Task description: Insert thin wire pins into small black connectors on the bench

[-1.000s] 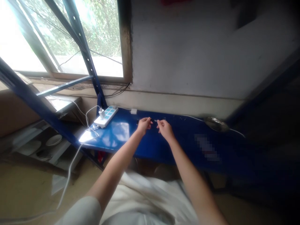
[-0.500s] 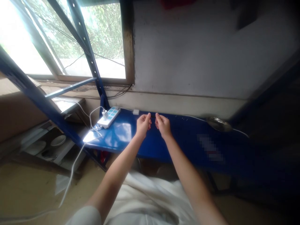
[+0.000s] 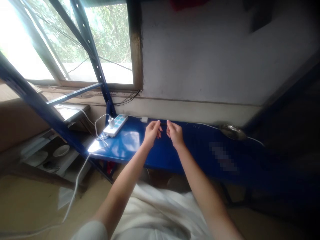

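Observation:
My left hand point(image 3: 152, 132) and my right hand point(image 3: 175, 132) are held up a short distance apart over the blue table point(image 3: 160, 151). Thumb and fingers of each hand pinch one end of a thin, short dark strip point(image 3: 163, 124), stretched level between them. It is too small to tell what kind of thing it is. The other fingers of both hands are curled loosely below the pinch.
To the left lies a white power strip point(image 3: 116, 125) with a plug in it, its white cable point(image 3: 79, 175) hanging off the table. A small white block point(image 3: 144, 119) sits at the back. A shiny metal object point(image 3: 233, 132) rests on the right. A blue metal post point(image 3: 92, 56) stands before the window.
Both hands have drawn slightly apart, so more of the dark strip shows between them. The view has shifted a little.

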Available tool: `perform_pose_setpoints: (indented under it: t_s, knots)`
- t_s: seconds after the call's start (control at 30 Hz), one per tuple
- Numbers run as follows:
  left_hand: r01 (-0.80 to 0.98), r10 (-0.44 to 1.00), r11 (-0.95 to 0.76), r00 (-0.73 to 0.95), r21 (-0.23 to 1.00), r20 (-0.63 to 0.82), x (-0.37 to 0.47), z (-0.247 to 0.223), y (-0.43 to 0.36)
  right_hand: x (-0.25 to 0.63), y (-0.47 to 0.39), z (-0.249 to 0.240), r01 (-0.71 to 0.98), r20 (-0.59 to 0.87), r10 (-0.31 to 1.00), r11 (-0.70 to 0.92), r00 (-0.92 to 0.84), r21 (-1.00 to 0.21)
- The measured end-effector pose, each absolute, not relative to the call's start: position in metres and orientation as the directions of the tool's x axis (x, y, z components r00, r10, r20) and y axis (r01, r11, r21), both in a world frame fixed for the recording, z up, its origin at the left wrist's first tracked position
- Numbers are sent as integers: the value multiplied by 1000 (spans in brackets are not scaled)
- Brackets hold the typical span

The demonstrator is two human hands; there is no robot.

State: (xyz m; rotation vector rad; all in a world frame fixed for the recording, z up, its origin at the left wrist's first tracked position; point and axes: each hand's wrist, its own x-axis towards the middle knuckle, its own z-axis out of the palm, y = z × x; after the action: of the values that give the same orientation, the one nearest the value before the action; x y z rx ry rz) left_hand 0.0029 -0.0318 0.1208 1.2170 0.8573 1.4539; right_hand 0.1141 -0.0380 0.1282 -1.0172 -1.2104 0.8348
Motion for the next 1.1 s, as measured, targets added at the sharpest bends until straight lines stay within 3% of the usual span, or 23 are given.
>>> perform_pose_setpoints:
  t_s: [0.2, 0.4, 0.53, 0.77, 1.1]
  knots:
    - [-199, 917, -373, 71, 906, 393, 0, 122, -30, 115, -38, 130, -9, 317, 933, 323, 168, -946]
    - [39, 867, -496, -18, 867, 497, 2, 117, -29, 114, -37, 127, -20, 282, 946, 289, 157, -957]
    - [67, 902, -426, -42, 902, 429, 5, 120, -28, 115, -34, 123, 21, 305, 939, 305, 158, -952]
    - [-194, 982, -190, -33, 962, 187, 3, 124, -19, 120, -33, 116, 230, 443, 884, 405, 149, -885]
    - [-100, 947, -311, -118, 945, 299, -9, 122, -17, 143, -30, 119, 461, 555, 830, 516, -58, -722]
